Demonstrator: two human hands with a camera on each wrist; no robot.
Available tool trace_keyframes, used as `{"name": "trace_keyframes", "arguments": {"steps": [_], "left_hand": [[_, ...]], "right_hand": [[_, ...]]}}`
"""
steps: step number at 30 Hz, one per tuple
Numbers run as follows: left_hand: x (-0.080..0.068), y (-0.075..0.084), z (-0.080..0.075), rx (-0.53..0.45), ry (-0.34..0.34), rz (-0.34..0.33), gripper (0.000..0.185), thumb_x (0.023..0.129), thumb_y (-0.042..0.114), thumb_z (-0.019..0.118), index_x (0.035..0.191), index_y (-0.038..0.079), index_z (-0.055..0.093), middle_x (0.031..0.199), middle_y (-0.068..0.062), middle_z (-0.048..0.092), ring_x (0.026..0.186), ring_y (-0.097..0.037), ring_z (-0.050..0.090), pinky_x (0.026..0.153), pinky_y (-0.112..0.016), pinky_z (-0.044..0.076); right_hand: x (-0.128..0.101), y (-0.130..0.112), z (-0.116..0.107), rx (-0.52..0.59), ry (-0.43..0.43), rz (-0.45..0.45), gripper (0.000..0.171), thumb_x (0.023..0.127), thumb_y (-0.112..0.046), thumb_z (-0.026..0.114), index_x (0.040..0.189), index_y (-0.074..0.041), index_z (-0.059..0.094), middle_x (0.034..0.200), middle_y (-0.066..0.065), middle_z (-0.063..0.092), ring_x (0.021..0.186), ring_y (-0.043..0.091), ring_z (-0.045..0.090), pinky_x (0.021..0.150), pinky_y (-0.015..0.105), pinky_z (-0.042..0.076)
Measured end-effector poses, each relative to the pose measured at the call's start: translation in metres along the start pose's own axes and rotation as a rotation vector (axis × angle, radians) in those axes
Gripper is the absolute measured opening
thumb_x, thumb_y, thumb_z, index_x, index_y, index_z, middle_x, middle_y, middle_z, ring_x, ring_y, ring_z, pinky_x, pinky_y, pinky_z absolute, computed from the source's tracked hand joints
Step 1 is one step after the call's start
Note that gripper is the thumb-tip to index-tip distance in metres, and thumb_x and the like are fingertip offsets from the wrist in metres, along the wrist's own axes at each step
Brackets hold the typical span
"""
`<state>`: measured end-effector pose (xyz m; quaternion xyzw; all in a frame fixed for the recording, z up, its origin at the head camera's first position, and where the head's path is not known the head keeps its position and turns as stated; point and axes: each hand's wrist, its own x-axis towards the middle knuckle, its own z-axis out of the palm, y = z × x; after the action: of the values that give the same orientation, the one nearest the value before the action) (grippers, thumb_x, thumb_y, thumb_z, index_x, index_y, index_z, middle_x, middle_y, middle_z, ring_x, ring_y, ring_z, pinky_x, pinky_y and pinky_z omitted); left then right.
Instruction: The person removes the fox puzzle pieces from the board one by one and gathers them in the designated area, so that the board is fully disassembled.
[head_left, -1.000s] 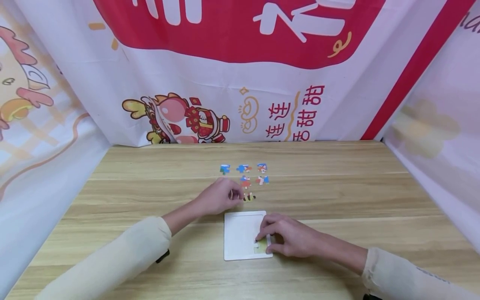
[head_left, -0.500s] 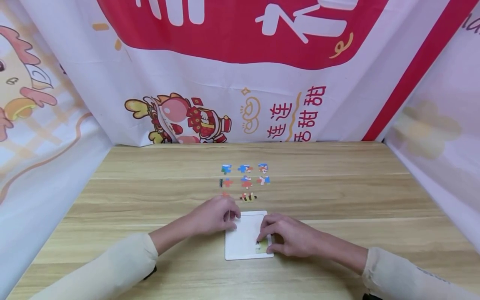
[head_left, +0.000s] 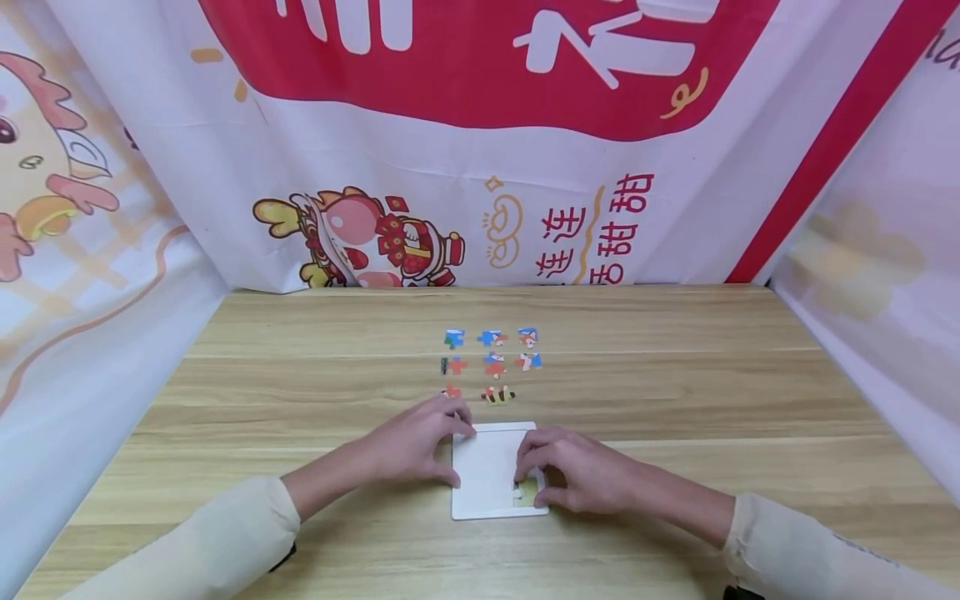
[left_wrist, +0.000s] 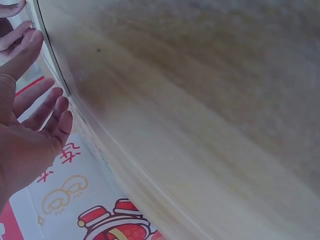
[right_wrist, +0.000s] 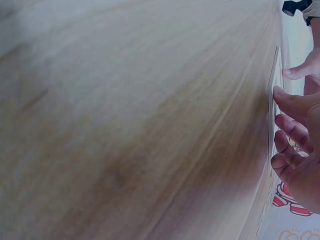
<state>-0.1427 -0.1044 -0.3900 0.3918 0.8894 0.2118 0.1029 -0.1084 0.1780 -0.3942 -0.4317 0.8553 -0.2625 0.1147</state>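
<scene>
A white square puzzle tray (head_left: 487, 467) lies on the table. In its lower right corner sits a pale yellow-green puzzle piece (head_left: 528, 490). My right hand (head_left: 577, 471) holds this piece between the fingertips on its upper left side and the thumb at the tray's right rim. My left hand (head_left: 420, 437) is spread along the tray's left rim, thumb low and fingertips at the upper left corner, with nothing in its grasp. In the left wrist view the left hand (left_wrist: 25, 145) shows loosely bent fingers. The right wrist view has the right hand (right_wrist: 300, 135) at the tray's edge.
Beyond the tray, loose puzzle pieces lie in rows, among them a blue one (head_left: 454, 337), a fox-faced one (head_left: 528, 337), an orange one (head_left: 493, 365) and a black-and-yellow striped one (head_left: 498, 396). Printed cloth (head_left: 480, 208) hangs behind the wooden table (head_left: 675, 358).
My left hand has drawn back from beside the striped piece to the tray's left rim, uncovering pieces on the left, and its fingers have spread. My right hand stays at the tray corner.
</scene>
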Motion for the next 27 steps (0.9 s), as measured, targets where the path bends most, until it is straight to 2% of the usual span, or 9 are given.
{"name": "trace_keyframes", "arguments": {"steps": [7,16,21,27], "left_hand": [[0.0009,-0.0007,0.0000,0.001,-0.021,-0.024,0.068,0.075,0.033,0.093,0.129,0.000,0.070,0.127,-0.004,0.060,0.112,-0.017,0.053,0.095,-0.035,0.051],[0.0030,-0.0035,-0.0001,0.007,-0.037,-0.011,0.068,0.076,0.035,0.093,0.130,-0.001,0.070,0.126,-0.003,0.059,0.111,-0.016,0.050,0.094,-0.034,0.050],[0.0037,-0.0044,-0.0006,-0.004,-0.027,-0.006,0.067,0.075,0.033,0.094,0.127,-0.001,0.071,0.124,-0.002,0.060,0.110,-0.016,0.051,0.092,-0.034,0.050],[0.0039,-0.0046,-0.0001,-0.029,-0.022,-0.030,0.065,0.074,0.033,0.094,0.126,0.001,0.072,0.123,-0.001,0.061,0.110,-0.016,0.051,0.094,-0.035,0.050]], "right_hand": [[0.0003,-0.0010,-0.0010,-0.012,-0.024,0.032,0.030,0.087,-0.011,0.085,0.116,-0.012,0.079,0.111,-0.007,0.063,0.102,0.005,0.057,0.093,0.026,0.053],[0.0022,-0.0009,-0.0024,-0.007,-0.026,0.047,0.024,0.086,-0.013,0.086,0.109,-0.017,0.080,0.112,-0.009,0.060,0.104,0.005,0.055,0.095,0.027,0.052],[0.0048,-0.0016,-0.0041,0.007,-0.041,0.053,0.022,0.085,-0.011,0.086,0.105,-0.019,0.077,0.112,-0.009,0.059,0.101,0.007,0.055,0.091,0.025,0.051],[0.0079,-0.0014,-0.0057,0.037,-0.074,0.081,0.025,0.085,-0.010,0.086,0.105,-0.020,0.074,0.109,-0.011,0.060,0.095,0.008,0.055,0.085,0.024,0.051]]}}
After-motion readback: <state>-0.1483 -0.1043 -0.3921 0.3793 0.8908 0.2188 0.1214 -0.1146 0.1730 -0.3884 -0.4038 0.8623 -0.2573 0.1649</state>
